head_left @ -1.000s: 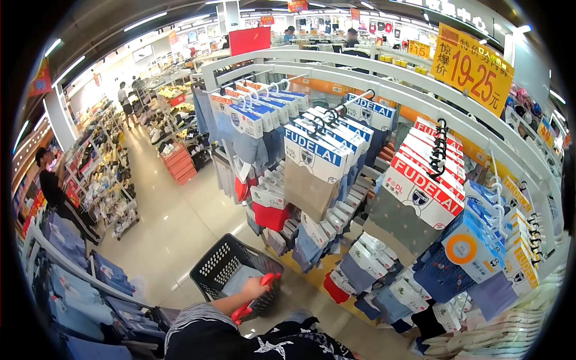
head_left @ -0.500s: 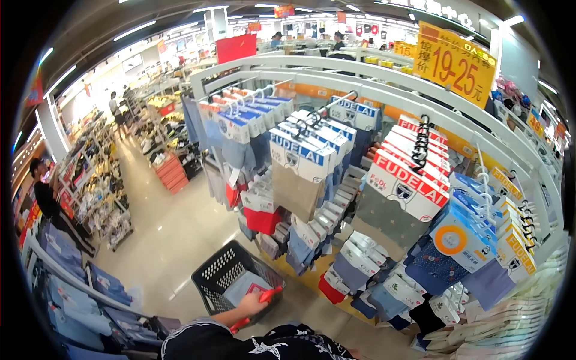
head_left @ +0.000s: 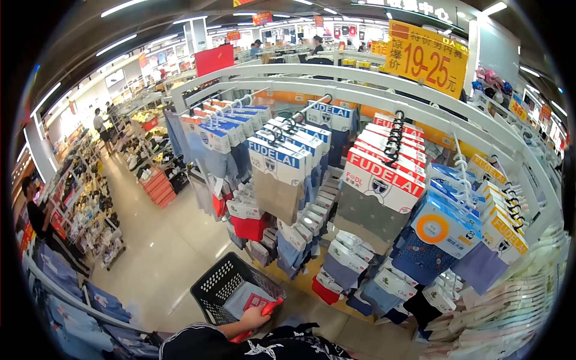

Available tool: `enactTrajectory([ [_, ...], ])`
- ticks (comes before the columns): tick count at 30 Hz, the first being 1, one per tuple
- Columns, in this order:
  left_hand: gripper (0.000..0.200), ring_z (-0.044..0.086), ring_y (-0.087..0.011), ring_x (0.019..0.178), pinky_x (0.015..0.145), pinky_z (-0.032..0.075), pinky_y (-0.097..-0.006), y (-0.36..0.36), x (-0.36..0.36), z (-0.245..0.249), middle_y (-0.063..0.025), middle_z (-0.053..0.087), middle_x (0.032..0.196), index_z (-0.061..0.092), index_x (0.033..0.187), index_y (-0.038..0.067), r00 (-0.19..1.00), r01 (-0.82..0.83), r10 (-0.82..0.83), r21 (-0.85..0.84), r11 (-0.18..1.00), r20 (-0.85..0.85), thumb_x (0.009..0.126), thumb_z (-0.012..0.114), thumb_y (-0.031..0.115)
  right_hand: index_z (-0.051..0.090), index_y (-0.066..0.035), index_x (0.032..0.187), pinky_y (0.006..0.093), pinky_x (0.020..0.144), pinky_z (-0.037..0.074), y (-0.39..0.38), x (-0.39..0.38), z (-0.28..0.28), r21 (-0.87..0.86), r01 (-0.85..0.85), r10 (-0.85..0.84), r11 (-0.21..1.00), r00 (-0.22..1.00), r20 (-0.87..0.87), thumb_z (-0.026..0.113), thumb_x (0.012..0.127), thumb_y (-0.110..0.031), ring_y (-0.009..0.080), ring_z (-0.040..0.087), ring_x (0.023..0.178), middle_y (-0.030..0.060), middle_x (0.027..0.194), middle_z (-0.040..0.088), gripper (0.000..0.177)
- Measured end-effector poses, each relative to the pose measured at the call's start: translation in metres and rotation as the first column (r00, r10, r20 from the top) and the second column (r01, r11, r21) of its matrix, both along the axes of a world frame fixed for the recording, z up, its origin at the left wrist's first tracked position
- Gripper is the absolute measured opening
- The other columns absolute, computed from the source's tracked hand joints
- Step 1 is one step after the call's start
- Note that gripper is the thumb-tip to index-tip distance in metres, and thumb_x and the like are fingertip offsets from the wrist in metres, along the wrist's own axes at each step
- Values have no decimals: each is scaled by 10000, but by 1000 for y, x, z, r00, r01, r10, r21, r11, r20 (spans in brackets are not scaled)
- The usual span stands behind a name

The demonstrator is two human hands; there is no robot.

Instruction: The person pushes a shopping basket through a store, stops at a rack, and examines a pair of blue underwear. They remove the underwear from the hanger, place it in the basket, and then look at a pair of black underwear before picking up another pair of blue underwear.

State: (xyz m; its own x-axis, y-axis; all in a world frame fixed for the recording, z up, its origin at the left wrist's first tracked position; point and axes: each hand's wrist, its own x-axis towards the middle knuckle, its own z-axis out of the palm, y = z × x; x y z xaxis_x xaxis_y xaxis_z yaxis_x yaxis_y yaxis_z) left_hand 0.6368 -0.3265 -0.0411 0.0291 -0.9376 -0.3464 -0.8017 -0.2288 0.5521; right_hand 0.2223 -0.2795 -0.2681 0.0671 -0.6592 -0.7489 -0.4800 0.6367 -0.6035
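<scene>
My left hand is closed around the red handle of a black shopping basket. The basket has perforated walls and hangs low in front of me, above the pale floor. Inside lies a light blue folded garment with a red printed label. To the right of the basket hang packs of underwear on hooks: beige ones with blue-and-white FUDELAI cards and grey-green ones with red-and-white cards. Neither group is touched by my left hand. My right hand is out of sight.
A white display rack curves around the hanging packs, with a yellow price sign above. Folded blue clothes line the lower left. Shoe racks flank a tiled aisle. One person stands at far left, another farther off.
My view has turned slightly, so the rack and price sign sit farther left. My left hand stays on the handle, and the basket shows a little lower.
</scene>
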Motion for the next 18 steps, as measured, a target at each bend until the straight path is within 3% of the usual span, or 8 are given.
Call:
enactTrajectory([
  [6,372,574,-340,778,713,440,-417,-6,-8,32,-186,596,801,547,945,55,999,28,-30,88,996,17,696,557,331,608,-83,964,312,786,416,2,1,-2,19,4,-4,1000,1000,-2,418,814,-291,204,568,860,99,932,615,320],
  [9,353,573,-342,773,707,438,-417,-5,-8,24,-185,594,793,546,940,58,999,34,-35,27,999,25,700,556,316,608,-84,966,312,787,415,7,-2,-6,34,11,-11,999,1000,-8,416,815,-291,202,567,860,97,932,616,320],
  [18,334,572,-337,771,698,434,-419,-6,-9,29,-184,591,785,547,905,48,1000,8,-7,61,998,-18,696,553,307,607,-86,972,309,788,414,34,-14,-19,87,56,-57,995,998,11,412,818,-292,195,567,858,91,930,617,322],
])
